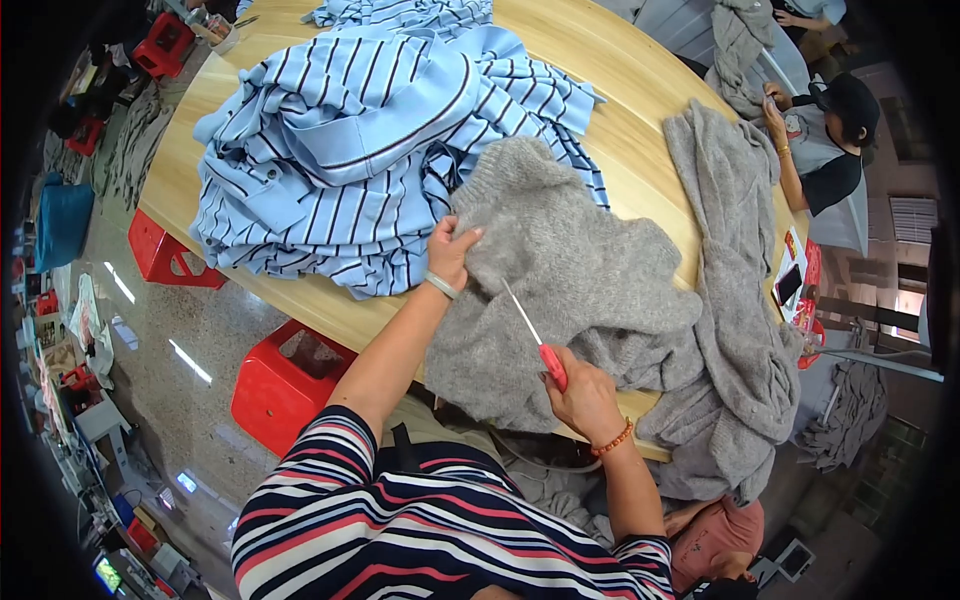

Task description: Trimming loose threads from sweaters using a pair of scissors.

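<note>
A grey knitted garment lies bunched over the near edge of the wooden table. My left hand is closed on the garment's left side, with the thumb pointing across the knit. Held in my right hand is a red-handled tool with a long, thin metal blade. Its tip rests at or just above the grey knit, right of my left hand; whether it touches is unclear. Beyond my left hand sits a large pile of blue striped garments, with dark and white stripes.
More grey knitwear drapes along the table's right side. Red stools stand at the left edge. One person sits at the far right, another in pink at lower right. A phone lies on papers.
</note>
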`<action>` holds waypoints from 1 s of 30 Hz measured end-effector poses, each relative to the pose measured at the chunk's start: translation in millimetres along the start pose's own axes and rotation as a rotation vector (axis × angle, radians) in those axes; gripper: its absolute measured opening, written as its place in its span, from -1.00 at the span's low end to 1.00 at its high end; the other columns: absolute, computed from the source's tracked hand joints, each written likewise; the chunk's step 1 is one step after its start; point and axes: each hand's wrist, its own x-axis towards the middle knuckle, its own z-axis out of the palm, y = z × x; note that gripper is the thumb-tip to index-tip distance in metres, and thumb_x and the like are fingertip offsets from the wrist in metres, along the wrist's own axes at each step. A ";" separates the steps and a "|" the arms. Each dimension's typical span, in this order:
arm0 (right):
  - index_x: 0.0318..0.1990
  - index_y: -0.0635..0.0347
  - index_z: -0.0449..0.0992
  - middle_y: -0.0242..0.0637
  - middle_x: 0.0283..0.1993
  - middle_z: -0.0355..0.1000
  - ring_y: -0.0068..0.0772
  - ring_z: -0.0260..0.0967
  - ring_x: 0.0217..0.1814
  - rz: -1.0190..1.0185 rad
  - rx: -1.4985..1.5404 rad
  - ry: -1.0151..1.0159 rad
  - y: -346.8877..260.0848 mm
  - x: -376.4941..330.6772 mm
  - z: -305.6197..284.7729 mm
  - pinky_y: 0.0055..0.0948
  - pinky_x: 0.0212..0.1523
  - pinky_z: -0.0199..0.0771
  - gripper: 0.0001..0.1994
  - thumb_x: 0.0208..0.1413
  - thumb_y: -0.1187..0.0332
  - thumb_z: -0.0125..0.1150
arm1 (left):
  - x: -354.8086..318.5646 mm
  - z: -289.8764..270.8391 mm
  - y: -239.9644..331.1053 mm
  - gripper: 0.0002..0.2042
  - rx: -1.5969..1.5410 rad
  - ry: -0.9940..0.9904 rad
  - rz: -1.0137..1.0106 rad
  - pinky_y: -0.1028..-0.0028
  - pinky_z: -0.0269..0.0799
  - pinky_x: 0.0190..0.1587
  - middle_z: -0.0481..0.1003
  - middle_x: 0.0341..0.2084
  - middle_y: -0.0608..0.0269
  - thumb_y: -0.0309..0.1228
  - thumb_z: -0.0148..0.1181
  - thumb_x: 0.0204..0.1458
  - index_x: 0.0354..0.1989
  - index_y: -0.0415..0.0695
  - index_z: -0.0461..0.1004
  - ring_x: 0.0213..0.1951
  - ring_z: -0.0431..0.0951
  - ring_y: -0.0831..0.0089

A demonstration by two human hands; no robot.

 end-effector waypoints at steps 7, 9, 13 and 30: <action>-0.09 0.10 0.43 0.02 -0.53 0.46 0.11 0.46 -0.44 0.003 -0.080 -0.101 -13.0 19.0 -14.1 -0.02 -0.38 0.43 -0.72 0.03 0.29 0.13 | -26.2 -7.1 24.9 -0.90 1.115 -0.021 0.603 0.40 0.37 -0.22 0.42 -0.37 0.03 -0.58 0.15 -0.23 -0.48 -0.18 0.44 -0.27 0.46 0.13; -0.11 0.12 0.44 0.03 -0.51 0.46 0.10 0.46 -0.43 0.014 -0.095 -0.092 -15.1 28.7 -12.5 -0.04 -0.39 0.45 -0.74 0.05 0.27 0.11 | -32.2 -10.5 25.6 -0.93 1.095 -0.061 0.530 0.37 0.40 -0.16 0.46 -0.34 0.01 -0.54 0.17 -0.20 -0.49 -0.15 0.54 -0.21 0.50 0.11; -0.12 0.12 0.45 0.05 -0.51 0.46 0.09 0.47 -0.42 0.007 -0.097 -0.087 -21.5 41.0 -8.3 -0.05 -0.38 0.46 -0.75 0.05 0.27 0.10 | -39.5 -17.4 13.7 -0.81 1.176 -0.149 0.553 0.36 0.43 -0.06 0.51 -0.14 -0.06 -0.48 0.18 -0.14 -0.31 -0.12 0.61 -0.10 0.52 0.09; -0.07 0.06 0.38 0.01 -0.47 0.43 0.11 0.42 -0.39 0.024 -0.031 0.007 6.4 8.1 10.3 -0.04 -0.37 0.39 -0.71 0.03 0.30 0.16 | -70.1 -9.8 13.4 -0.64 1.218 -0.134 0.425 0.28 0.37 -0.38 0.42 -0.51 0.12 -0.33 0.19 0.00 -0.03 -0.21 0.39 -0.48 0.44 0.17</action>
